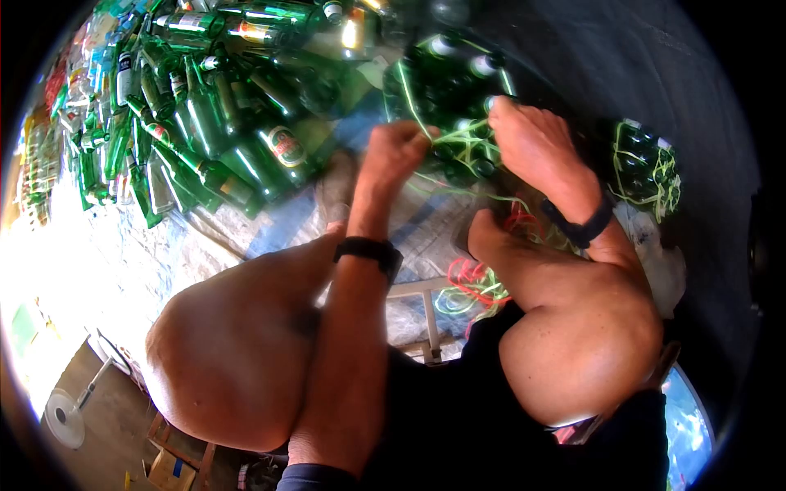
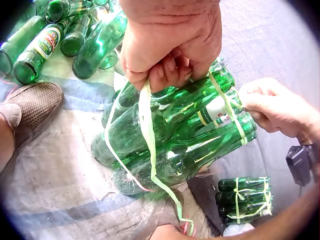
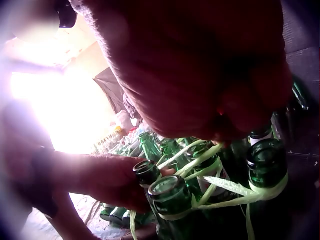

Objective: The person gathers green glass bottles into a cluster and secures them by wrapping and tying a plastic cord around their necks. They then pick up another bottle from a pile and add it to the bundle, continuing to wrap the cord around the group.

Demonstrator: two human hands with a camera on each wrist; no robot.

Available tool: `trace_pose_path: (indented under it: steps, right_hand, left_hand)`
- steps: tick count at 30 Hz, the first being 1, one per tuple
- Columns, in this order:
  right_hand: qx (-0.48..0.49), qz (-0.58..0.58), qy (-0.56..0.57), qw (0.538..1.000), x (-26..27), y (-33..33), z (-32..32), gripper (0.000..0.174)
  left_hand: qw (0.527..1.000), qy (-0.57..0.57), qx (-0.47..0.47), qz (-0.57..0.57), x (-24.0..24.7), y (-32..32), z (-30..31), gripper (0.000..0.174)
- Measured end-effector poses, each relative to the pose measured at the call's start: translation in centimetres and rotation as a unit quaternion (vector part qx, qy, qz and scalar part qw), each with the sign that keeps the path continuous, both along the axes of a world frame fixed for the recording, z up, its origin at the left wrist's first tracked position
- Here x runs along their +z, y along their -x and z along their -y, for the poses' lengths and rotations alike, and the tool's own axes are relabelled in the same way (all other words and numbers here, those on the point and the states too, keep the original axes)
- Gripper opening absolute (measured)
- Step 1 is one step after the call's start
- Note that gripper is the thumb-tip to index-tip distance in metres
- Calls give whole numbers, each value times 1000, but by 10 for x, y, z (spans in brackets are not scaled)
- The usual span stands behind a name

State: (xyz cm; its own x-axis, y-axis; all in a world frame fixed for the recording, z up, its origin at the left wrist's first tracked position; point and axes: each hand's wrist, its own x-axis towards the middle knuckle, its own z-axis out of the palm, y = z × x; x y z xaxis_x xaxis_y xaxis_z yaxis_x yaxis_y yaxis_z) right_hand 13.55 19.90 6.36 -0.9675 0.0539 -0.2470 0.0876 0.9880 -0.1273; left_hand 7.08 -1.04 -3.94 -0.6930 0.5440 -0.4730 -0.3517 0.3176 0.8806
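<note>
A bundle of green glass bottles [image 2: 170,135] stands before me, bound with light green plastic twine [image 2: 147,130] around the bodies and necks. My left hand [image 1: 397,155] grips the twine with curled fingers beside the bundle; a loose tail hangs down in the left wrist view. On the other side, my right hand [image 1: 536,147] pinches a strand close over the bottle mouths [image 3: 167,187]. In the right wrist view, strands run taut between the necks and up to the right fingers, whose tips are mostly in shadow.
A large heap of loose green bottles [image 1: 229,123] lies at the left on a pale sheet [image 1: 229,237]. Another tied bottle bundle [image 1: 643,168] is at the right. Tangled red and green twine [image 1: 475,286] lies between the person's feet, near a pale frame [image 1: 430,315].
</note>
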Motion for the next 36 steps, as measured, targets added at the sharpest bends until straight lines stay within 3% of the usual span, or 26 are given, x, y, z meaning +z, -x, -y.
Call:
trace_pose_path:
  steps: [8, 12, 14, 16, 22, 26, 28, 29, 31, 34, 36]
  right_hand:
    - [-20, -6, 0, 1000, -11, 11, -3, 8]
    - [-28, -4, 80, 996, -26, 17, -16, 12]
    - [-21, -11, 93, 995, -28, 20, -21, 14]
    - [-54, 84, 126, 987, -16, 28, -18, 15]
    - [-106, 112, 233, 960, -13, 22, -18, 19]
    - [-101, 98, 241, 960, -9, 13, -23, 20]
    - [-8, -39, 196, 980, -7, 8, -24, 24]
    - [-8, -44, 196, 980, -3, 5, -24, 24]
    - [-66, 64, 232, 968, 20, -3, -15, 28]
    - [-45, 73, 189, 978, 29, -18, -16, 26]
    - [-29, 100, 159, 982, 31, -26, -20, 36]
  left_hand:
    - [1000, -18, 19, -6, 0, -1, 3, 27]
    - [998, -40, 42, -22, 1, -3, 8, 26]
    - [996, -51, 69, 32, 2, -5, 13, 23]
    - [994, -59, 76, 54, 10, -6, 16, 21]
    - [989, -60, 99, 90, 18, 1, 20, 17]
    - [994, -45, 96, 6, 22, 6, 17, 16]
    - [995, -33, 80, -50, 24, 7, 15, 18]
    - [992, -27, 83, -93, 25, 8, 15, 20]
    - [986, -21, 84, -141, 31, 9, 15, 23]
    - [972, 50, 64, -219, 36, 8, 14, 27]
    - [968, 51, 69, -235, 35, 8, 13, 30]
